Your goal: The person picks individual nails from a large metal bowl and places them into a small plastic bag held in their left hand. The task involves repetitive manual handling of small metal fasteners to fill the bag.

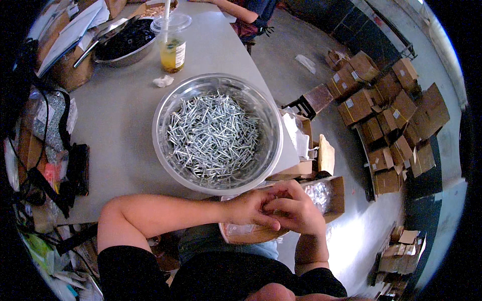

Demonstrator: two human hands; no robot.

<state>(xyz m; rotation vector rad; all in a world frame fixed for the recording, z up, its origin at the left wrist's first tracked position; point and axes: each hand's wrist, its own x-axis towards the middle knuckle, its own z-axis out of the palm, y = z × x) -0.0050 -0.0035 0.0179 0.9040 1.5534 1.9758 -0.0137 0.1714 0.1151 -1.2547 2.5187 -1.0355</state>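
Black shirt [221,276] of the wearer lies nearest the camera, across the lower edge of the frame. Both bare forearms extend from it and meet at lower centre.

Left hand [246,208] and right hand [298,210] are brought together just below the bowl's lower right rim. Fingers of both hands are curled inward and bunched against one another; whether anything is pinched between them cannot be told, as the knuckles cover the gap.

Principal item: loose silver fasteners [213,135], screws or similar, heaped in a round metal bowl [271,131] at the centre of the frame. The bowl stands at the right-hand side of the grey desk [113,135].

Right of the hands, an open carton [338,198] contains clear plastic packaging [320,193]; its contents cannot be made out.

Progress, as judged: handling of the fasteners appears under way, with a large share left, since the heap covers the bowl's floor. No finished count can be established.

Also noted: a lidded drink cup [173,55] and crumpled white tissue [163,81] above the bowl; stacked cardboard boxes [381,113] at right; another person's arm [240,11] at the top edge.
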